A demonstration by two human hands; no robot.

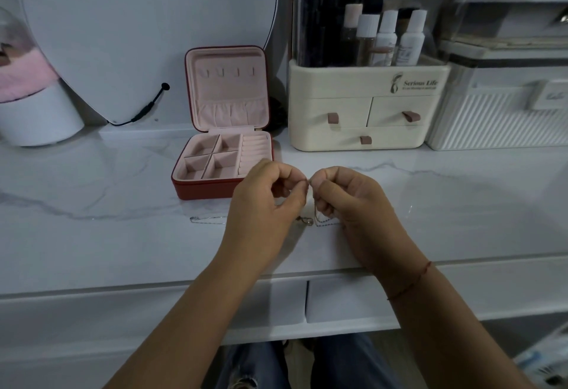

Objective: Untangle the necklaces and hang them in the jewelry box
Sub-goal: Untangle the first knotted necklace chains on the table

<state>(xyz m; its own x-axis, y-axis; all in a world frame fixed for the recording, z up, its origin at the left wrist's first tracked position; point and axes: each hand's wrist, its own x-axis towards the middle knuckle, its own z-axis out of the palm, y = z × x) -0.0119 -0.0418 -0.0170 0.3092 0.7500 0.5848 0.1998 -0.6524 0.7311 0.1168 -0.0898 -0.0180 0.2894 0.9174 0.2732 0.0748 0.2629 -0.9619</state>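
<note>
Basically we had both hands, left hand and right hand, fingertips pinched on the gold necklace between them; we judged tiny slack-keeping pulls best.

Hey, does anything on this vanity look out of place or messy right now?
Mostly tidy. The odd bit is a silver chain lying loose on the marble counter, left of the hands, while the open jewelry box has bare hooks. Both hands, left hand and right hand, pinch another chain.
</note>
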